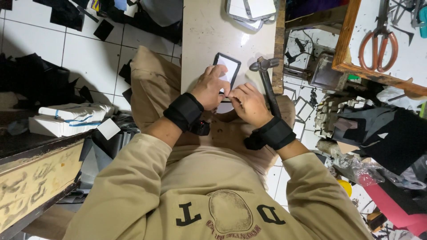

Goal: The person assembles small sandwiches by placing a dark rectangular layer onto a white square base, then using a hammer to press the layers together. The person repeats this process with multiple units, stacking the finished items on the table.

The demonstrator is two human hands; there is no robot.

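A small white card with a black folded border [227, 67] lies on the near end of a narrow pale worktop [209, 35]. My left hand [212, 87] presses on the card's near left part, fingers curled over it. My right hand [249, 103] pinches the card's near edge at the worktop's end, right beside the left hand. Both wrists wear black straps. A hammer [267, 80] lies just right of my right hand, its metal head pointing away from me.
A stack of similar bordered cards [251, 11] sits at the worktop's far end. Orange-handled scissors [379, 44] lie on a wood-framed white table at the right. Black scraps litter the tiled floor [84, 58]. A pile of white sheets [66, 119] rests on a dark bench at the left.
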